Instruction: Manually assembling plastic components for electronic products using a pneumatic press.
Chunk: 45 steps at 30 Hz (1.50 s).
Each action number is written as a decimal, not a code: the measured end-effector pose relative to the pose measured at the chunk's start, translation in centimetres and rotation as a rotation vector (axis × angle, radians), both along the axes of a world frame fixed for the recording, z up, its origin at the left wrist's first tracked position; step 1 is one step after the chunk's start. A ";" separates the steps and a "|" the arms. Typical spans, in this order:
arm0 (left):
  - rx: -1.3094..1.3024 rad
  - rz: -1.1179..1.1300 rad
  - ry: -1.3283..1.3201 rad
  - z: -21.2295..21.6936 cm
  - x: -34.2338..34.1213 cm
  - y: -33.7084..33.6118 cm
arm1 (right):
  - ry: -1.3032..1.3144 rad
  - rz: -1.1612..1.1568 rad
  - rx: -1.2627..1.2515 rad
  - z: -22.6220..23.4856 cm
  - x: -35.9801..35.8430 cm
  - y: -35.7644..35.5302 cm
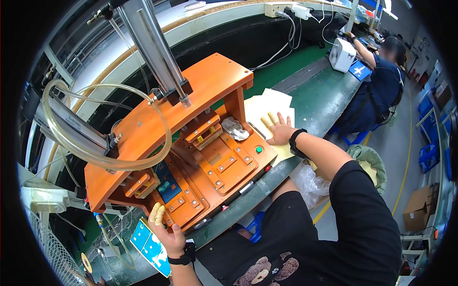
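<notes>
Head view: left hand (164,229), fingers curled with yellow finger cots, grips the front edge of the orange press fixture (191,157) beside a dark blue panel (168,183) seated in its left nest. Below the wrist lie blue printed sheets (150,248). Right hand (279,129) rests flat and open on a stack of pale yellow paper sheets (267,107) on the green workbench (324,95), holding nothing.
</notes>
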<state>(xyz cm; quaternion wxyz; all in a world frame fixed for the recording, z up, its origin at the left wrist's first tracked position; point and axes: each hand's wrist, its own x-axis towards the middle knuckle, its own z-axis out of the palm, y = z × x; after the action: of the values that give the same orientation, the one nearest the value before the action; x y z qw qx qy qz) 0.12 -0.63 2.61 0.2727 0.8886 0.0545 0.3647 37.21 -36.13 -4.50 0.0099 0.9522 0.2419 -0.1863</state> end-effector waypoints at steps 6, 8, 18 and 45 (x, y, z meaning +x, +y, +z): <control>0.014 0.004 -0.006 0.0 -0.1 0.1 | -0.032 -0.077 0.026 0.4 0.1 -0.6; 0.018 -0.006 -0.021 0.0 0.0 0.0 | -0.022 -0.056 0.004 0.2 -0.3 -1.1; 0.049 -0.013 -0.010 0.2 -0.1 0.2 | -0.044 0.058 -0.039 -1.7 -1.0 -1.2; 0.025 -0.008 -0.044 0.0 -0.2 0.3 | -0.052 -0.064 0.158 1.4 -3.4 -4.8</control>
<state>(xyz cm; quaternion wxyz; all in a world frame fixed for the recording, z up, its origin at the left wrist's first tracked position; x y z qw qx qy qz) -0.13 -0.29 2.62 0.2642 0.8839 0.0405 0.3839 33.84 -40.95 -3.07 -0.0649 0.9618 0.2250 -0.1421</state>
